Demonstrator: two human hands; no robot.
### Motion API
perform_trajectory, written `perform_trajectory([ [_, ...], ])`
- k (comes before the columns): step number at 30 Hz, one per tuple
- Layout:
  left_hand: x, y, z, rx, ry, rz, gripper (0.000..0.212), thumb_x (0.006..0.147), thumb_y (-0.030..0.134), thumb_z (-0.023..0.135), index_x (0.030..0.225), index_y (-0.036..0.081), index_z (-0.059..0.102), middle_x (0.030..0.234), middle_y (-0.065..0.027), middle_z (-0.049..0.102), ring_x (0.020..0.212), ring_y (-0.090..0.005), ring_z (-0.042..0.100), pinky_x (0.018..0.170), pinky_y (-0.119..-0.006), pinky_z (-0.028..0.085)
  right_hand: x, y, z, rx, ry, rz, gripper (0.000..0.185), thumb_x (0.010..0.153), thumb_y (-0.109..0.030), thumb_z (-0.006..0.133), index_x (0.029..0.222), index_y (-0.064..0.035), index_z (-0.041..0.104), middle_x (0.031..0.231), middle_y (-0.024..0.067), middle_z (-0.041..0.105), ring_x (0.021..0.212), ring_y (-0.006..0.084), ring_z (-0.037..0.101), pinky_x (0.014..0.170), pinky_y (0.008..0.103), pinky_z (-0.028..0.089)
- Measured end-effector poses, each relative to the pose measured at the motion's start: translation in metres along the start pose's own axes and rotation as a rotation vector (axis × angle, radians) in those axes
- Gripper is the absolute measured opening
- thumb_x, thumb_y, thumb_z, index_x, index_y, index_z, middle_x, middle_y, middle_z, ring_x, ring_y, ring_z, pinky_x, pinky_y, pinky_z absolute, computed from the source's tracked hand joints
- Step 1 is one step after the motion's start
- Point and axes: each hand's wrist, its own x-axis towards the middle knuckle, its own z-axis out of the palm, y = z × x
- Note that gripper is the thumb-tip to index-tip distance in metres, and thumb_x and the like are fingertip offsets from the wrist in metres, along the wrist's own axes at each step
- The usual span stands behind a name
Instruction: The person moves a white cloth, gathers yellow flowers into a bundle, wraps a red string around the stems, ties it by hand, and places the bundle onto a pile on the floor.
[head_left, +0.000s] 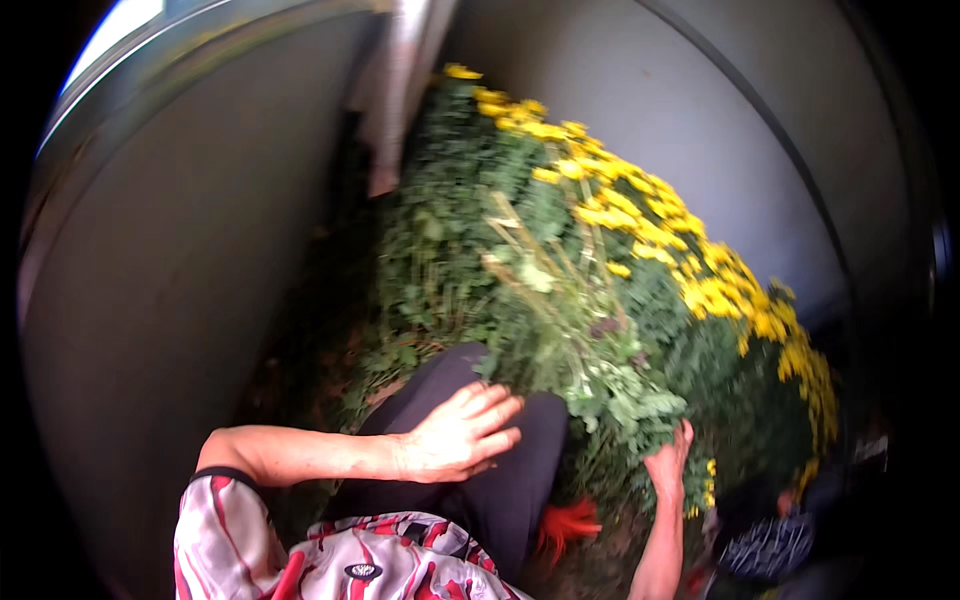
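Observation:
My left hand (469, 435) is over my knees in dark trousers, fingers a little spread, with nothing in it. Farther right, my right hand (670, 446) is at the lower end of a bunch of leafy cut stems (600, 337); its fingers are partly behind the leaves, so its grip cannot be made out. The bare stem ends point up and left, over a heap of green plants. Yellow flowers (615, 202), likely chrysanthemums, line the far side of the heap in a long curved band. The view is blurred by motion.
A grey sheet (675, 112) rises behind the flowers, and another dark sheet (172, 225) stands at the left. A pale post (394, 112) is at the top. Red-orange strands (570, 525) lie beside my leg. At the lower right is a dark patterned thing (769, 544), unclear.

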Motion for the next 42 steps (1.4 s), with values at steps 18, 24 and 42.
perform_trajectory([
  [18,0.212,0.074,0.221,-0.668,-0.427,-0.131,0.032,0.067,0.013,0.079,0.096,0.000,0.071,0.072,-0.0098,0.069,0.062,-0.0152,0.061,0.061,-0.029,0.048,-0.245,-0.050,0.026,1.326,1.053,1.122,0.087,0.078,-0.032,0.079,0.140,-0.0023,0.025,0.130,0.0208,0.047,0.124,0.0338,0.045,0.102,0.0475,0.039],
  [24,0.244,0.219,0.268,-0.742,-0.599,0.276,0.087,0.068,0.037,0.083,0.137,0.002,0.043,0.127,-0.0192,0.057,0.117,-0.0293,0.056,0.100,-0.036,0.044,-0.278,0.022,-0.081,0.891,1.599,1.438,0.048,0.073,-0.043,0.080,0.088,-0.0031,0.058,0.086,0.0068,0.061,0.074,0.0156,0.055,0.065,0.0310,0.049],
  [42,0.145,-0.122,0.165,-0.024,-0.498,-0.523,0.047,0.071,0.027,0.079,0.111,0.006,0.065,0.106,-0.0167,0.063,0.094,-0.0300,0.063,0.082,-0.038,0.050,-0.473,0.122,0.185,1.303,0.229,1.980,0.068,0.089,-0.046,0.062,0.138,-0.0036,0.040,0.139,0.0161,0.048,0.118,0.0347,0.055,0.091,0.0482,0.049],
])
